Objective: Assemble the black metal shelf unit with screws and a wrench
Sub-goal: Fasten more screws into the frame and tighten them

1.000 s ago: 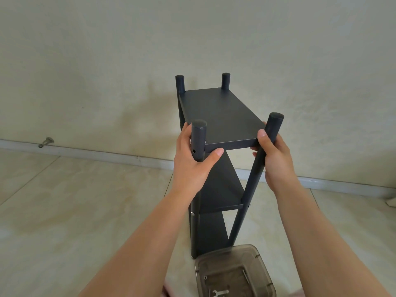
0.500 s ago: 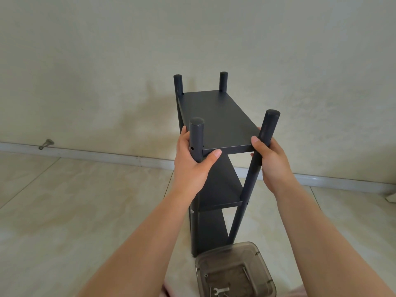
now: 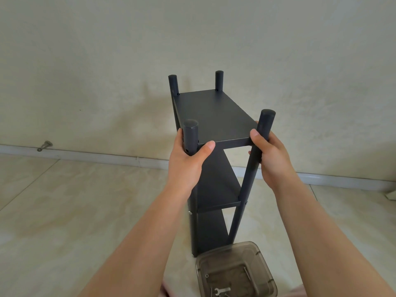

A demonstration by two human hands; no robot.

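Head view: shelf unit (image 3: 216,116) stands upright on the floor (image 3: 64,211), left hand (image 3: 188,161) and right hand (image 3: 272,159) each curled round a near post (wrench (image 3: 221,290) idle in tray (image 3: 265,266)); advise lowering evenly, checking for wobble.

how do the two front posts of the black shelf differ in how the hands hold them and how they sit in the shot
The near left black post looks upright; the near right black post slants in this wide view. The left hand grips its post just under the cap, thumb lying along the top shelf's front edge; the right hand grips lower on its post. Both are round, capped and stand above the top shelf.
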